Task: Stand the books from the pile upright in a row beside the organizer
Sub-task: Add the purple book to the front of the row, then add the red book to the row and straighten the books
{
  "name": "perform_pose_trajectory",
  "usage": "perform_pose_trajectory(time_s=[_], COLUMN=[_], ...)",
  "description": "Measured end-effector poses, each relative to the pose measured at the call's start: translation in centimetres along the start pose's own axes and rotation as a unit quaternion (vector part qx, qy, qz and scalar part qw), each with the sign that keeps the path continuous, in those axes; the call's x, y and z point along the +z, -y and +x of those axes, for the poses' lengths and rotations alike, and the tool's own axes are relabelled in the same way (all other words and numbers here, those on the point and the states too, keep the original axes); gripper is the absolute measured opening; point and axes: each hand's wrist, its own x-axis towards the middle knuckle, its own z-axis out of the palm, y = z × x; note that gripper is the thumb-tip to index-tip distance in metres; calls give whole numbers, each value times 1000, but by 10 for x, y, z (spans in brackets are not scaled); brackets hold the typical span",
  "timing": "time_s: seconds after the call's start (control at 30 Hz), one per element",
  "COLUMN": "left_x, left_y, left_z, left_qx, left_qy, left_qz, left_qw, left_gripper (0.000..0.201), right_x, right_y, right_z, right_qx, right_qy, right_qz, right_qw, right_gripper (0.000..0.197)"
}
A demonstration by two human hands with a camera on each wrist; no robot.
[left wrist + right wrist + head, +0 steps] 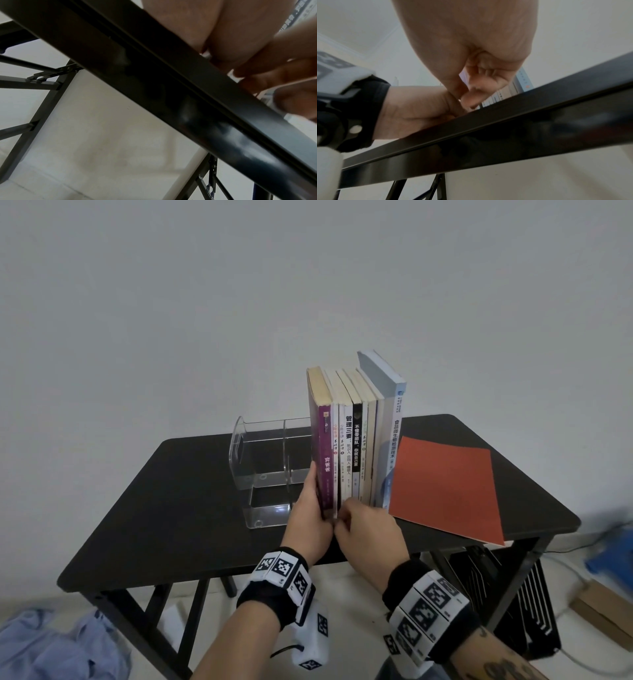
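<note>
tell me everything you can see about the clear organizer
The clear organizer is see-through plastic, acrylic by its look, with a curved left end wall, an upright divider and a flat base with round marks. It stands upright and empty on the black table, left of the row of books. The left hand overlaps its near right corner.

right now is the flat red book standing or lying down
Lying flat: the flat red book rests cover-up on the black table, right of the upright row.
</note>
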Motion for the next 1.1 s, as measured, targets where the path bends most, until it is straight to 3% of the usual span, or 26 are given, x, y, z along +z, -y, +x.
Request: perform_pose_trajectory(time_s=[0.33, 0.43, 0.5, 0.63, 0.9, 0.97, 1.03, 1.1], left_x=[-3, -4, -4, -4, -3, -3, -3, -3], left_y=[-8, -10, -10, -10, -8, -9, -10, -11], left_z=[-5, -5, -5, -5, -5, -6, -6, -7], left_qx=[-22, -29, -27, -25, -35, -36, -37, -39], left_qy=[-7, -5, -3, -3, -8, -9, -9, -6], left_qz=[59, 56, 50, 47, 49, 52, 57, 60], left_qw=[998, 998, 998, 999, 998, 998, 998, 997], left_gripper=[92, 91, 90, 89, 91, 91, 91, 91], right_x=[-53, -61, -68, -81, -94, -107, -118, -128], right_y=[-29, -50, -74, -113, -125, -133, -143, -138], right_z=[-4, 1, 10, 25, 38, 41, 42, 36], right_qx=[31, 59, 126, 285, 379, 403, 385, 375], right_qy=[-156, -176, -139, 4, 10, -1, -11, -37], right_qz=[-14, -40, -101, -232, -182, -90, 54, 182], right_qw=[987, 982, 977, 930, 907, 911, 921, 908], right_gripper=[14, 14, 14, 63, 99, 84, 42, 13])
